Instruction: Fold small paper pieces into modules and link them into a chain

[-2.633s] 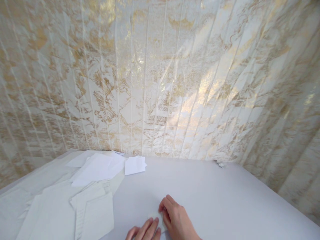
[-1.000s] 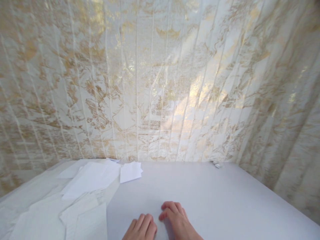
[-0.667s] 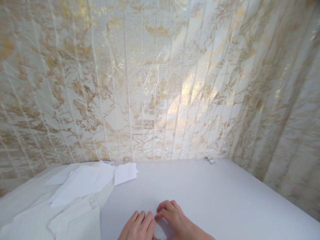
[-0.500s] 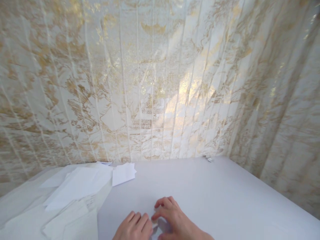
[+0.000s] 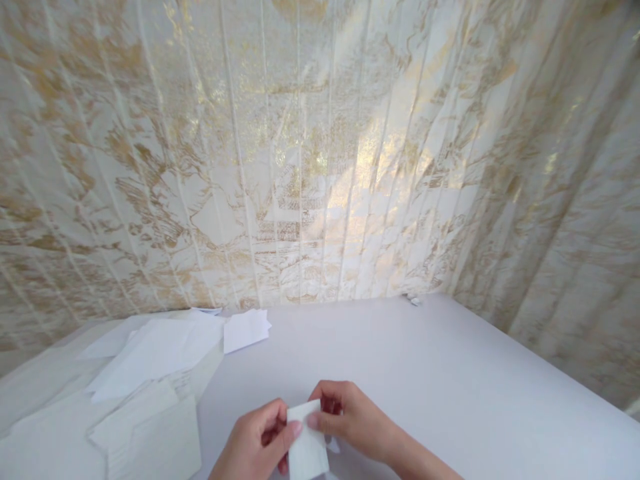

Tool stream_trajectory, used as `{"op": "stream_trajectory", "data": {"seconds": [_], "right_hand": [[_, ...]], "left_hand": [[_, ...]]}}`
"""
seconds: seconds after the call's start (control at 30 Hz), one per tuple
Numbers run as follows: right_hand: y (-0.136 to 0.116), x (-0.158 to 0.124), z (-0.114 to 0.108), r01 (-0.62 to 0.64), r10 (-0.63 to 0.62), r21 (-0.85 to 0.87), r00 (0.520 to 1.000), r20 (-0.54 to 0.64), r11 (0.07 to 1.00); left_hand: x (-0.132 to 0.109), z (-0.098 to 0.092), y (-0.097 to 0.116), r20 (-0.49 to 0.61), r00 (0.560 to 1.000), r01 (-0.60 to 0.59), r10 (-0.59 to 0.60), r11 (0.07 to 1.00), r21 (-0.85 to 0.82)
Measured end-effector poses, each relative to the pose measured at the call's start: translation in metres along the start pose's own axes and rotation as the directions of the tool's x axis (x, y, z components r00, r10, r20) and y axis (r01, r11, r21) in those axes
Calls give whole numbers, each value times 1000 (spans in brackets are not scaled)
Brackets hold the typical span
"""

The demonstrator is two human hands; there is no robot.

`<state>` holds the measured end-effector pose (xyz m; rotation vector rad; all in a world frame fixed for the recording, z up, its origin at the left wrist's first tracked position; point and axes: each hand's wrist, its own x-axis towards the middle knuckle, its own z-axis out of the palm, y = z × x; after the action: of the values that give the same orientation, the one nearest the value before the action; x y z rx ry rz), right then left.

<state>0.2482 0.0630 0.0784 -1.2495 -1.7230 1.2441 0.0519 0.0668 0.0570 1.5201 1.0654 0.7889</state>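
A small white rectangular piece of folded paper [image 5: 307, 450] is held upright between both hands at the bottom of the head view. My left hand [image 5: 260, 437] grips its left edge, thumb on the front face and fingers curled behind. At the top right corner, my right hand [image 5: 350, 420] pinches the paper with the thumb in front and the index finger over the edge. Just right of the paper, under my right hand, a bit of something pale shows on the table; I cannot make out what it is.
Loose white sheets [image 5: 145, 357] and off-white papers [image 5: 165, 440] lie piled on the left of the white table [image 5: 400, 373]. A small stack of cut paper [image 5: 246, 331] lies beside them. A crumpled scrap [image 5: 413, 300] rests at the back edge, before a patterned curtain [image 5: 300, 200].
Both hands were low over the table with fingers bent down; now they hold the small paper up between them. The view has tilted slightly downward.
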Motion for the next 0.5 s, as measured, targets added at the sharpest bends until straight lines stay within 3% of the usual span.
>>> {"op": "stream_trajectory", "data": {"seconds": [0.13, 0.23, 0.33, 0.4, 0.5], "right_hand": [[3, 2, -1, -48, 39, 138, 997, 68, 989], [5, 2, 3, -68, 56, 150, 995, 85, 986], [1, 0, 6, -39, 37, 94, 999, 21, 995], [-5, -4, 7, 92, -92, -8, 994, -53, 996], [-7, -8, 7, 371, -393, -235, 918, -55, 898]], "left_hand": [[3, -5, -5, -63, 998, 5, -8, 999, -44], [1, -4, -11, -22, 1000, -17, 16, 999, -51], [-4, -2, -12, -27, 994, -104, 108, 988, 116], [-8, -5, -6, -64, 951, -262, 304, 895, 361], [-14, -15, 3, -14, 809, -455, 588, 641, 618]]}}
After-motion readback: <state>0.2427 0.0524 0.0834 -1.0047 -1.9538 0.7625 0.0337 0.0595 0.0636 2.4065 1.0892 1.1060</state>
